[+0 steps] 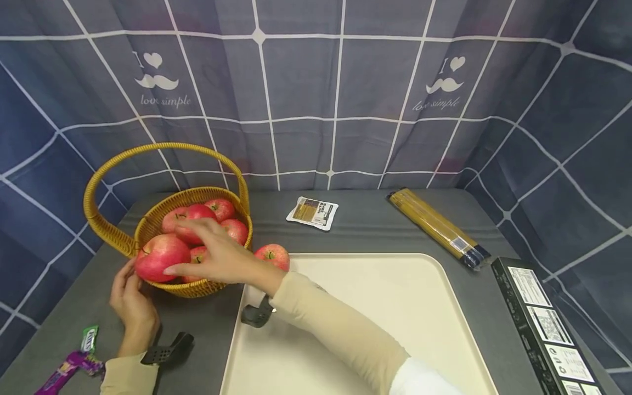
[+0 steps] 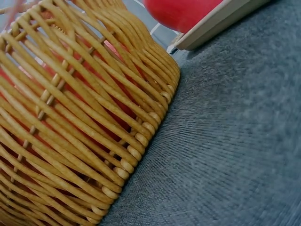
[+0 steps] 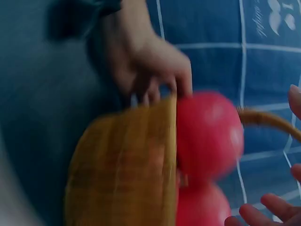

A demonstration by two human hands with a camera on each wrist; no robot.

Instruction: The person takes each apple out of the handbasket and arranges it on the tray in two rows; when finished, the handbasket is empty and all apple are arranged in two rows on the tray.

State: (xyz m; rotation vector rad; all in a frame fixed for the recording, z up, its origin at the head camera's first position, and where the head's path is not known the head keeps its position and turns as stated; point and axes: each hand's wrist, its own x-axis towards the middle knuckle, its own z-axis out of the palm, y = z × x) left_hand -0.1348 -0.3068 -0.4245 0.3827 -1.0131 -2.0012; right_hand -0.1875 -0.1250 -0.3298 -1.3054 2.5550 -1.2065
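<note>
The head view looks down from high up at the whole table (image 1: 355, 230). Both wrist views sit low and very close to the basket (image 2: 80, 117), which all three views share.

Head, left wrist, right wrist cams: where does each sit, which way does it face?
Head: high, facing forward and down at the table; both forearms, left hand, right hand show.
Left wrist: low by the table, facing the basket wall; no body part shows.
Right wrist: beside the basket, facing the left hand and an apple; right fingertips show.
All three share the basket.
</note>
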